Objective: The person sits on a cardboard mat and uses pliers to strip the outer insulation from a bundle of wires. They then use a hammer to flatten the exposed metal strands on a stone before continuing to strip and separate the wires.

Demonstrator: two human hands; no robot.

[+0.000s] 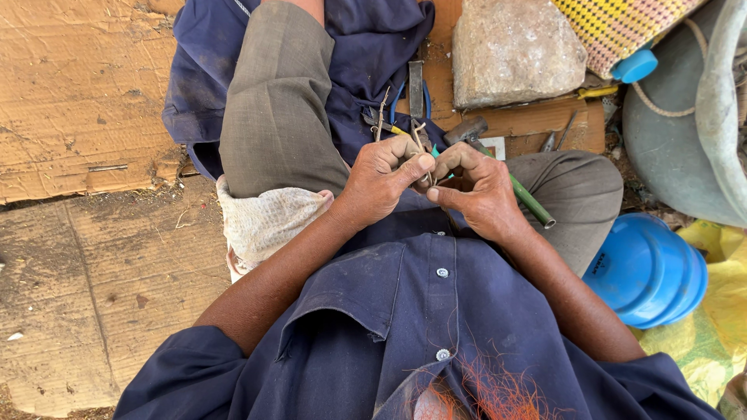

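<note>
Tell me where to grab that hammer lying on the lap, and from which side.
Grip the hammer by its green handle, near the free end by the right knee. Come from above right: the dark head points toward the stone, and the right hand covers the handle's middle, so only that lower stretch lies open.

The floor is covered with flattened sheets of worn brown cardboard (85, 109). Directly on it lie a rough grey block of stone (513, 50), a round blue plastic container (646, 268) just beside a crumpled yellow plastic sack (720, 327), and a large grey-green metal basin (677, 148).
</note>
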